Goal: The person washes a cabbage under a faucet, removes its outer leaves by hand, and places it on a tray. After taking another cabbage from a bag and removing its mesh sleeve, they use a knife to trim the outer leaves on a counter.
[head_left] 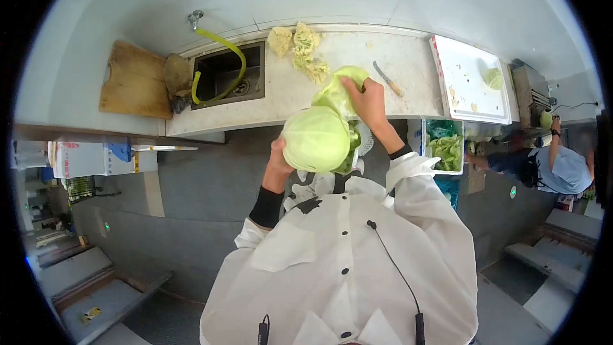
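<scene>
A round pale green cabbage (315, 139) is held up in front of my chest, near the counter's front edge. My left hand (279, 158) wraps around its left side, with part of the fingers hidden behind it. At the upper right of the cabbage, my right hand (366, 102) pinches a loose outer cabbage leaf (333, 92) that bends away from the head. On the counter to the right of that hand lies a knife (388, 78) with a wooden handle. Cauliflower pieces (305, 45) rest near the wall, behind the leaf.
A sink (255, 70) with a yellow-green hose (241, 57) is at left, beside a leaning cutting board (131, 83). At right, a white foam tray (469, 99) holds a cabbage piece. A crate of leaves (445, 152) stands below. Another person (562, 163) works at far right.
</scene>
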Demonstrator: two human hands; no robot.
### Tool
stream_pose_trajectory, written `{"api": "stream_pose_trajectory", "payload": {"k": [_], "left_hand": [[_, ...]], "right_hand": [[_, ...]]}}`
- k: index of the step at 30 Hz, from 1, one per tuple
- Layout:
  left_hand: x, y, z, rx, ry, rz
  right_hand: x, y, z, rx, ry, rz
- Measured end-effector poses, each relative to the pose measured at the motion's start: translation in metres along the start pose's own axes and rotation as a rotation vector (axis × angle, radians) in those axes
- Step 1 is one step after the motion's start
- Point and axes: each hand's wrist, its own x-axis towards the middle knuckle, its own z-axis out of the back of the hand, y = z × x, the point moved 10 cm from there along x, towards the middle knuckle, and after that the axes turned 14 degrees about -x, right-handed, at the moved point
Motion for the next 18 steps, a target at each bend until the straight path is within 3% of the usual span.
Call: {"api": "stream_pose_trajectory", "payload": {"k": [3, 5, 6, 8, 11, 15, 17, 18], "left_hand": [[-0.001, 0.006, 0.055, -0.028, -0.123, -0.140], [0.003, 0.004, 0.072, -0.189, -0.192, -0.236], [0.003, 0.006, 0.069, -0.187, -0.197, -0.235], [0.007, 0.010, 0.058, -0.304, -0.193, -0.223], [0.008, 0.016, 0.038, -0.486, -0.176, -0.233], [0.006, 0.019, 0.052, -0.449, -0.306, -0.315], [0.007, 0.023, 0.049, -0.509, -0.303, -0.258], [0.007, 0.024, 0.048, -0.508, -0.308, -0.261]], "right_hand": [[-0.007, -0.038, -0.013, 0.017, 0.041, -0.138], [-0.022, -0.038, -0.007, 0.386, -0.016, -0.139], [-0.030, -0.036, -0.003, 0.389, -0.012, -0.143], [-0.041, -0.033, 0.011, 0.182, -0.034, -0.159], [-0.052, -0.088, 0.003, 0.030, -0.060, -0.278], [-0.062, -0.102, 0.023, 0.270, -0.141, -0.114], [-0.073, -0.114, -0.004, -0.032, 0.218, -0.125], [-0.078, -0.130, -0.014, -0.012, 0.122, -0.098]]}}
